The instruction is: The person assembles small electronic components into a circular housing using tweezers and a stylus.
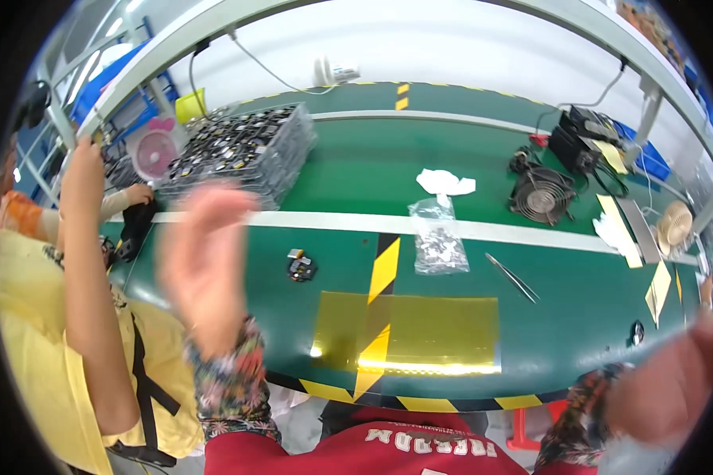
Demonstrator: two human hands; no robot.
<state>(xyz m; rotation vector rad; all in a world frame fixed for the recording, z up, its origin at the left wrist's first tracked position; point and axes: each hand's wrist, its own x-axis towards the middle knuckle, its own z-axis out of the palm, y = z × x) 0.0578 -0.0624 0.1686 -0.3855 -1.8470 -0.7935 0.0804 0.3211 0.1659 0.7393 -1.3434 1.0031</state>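
My left hand (206, 265) is raised above the left part of the green bench, smeared by motion, and its fingers cannot be made out clearly. Beyond the bench's right front edge, my right hand (673, 384) is blurred too, with its fingers indistinct. Right of my left hand lies a small black electronic module (300, 267) with a silvery-gold tab. A transparent yellow film sheet (436, 328) lies flat near the front edge. Behind it are metal tweezers (512, 279) and a clear plastic bag (440, 247) of small pale pieces. Left of my right hand sits a small shiny black object (637, 332).
Stacked clear trays (281, 162) of black modules stand at back left, by a pink fan (153, 153). A crumpled white sheet (445, 182), black cooling fan (543, 195) and black power box (574, 146) sit farther back. A co-worker in yellow (40, 317) is at left.
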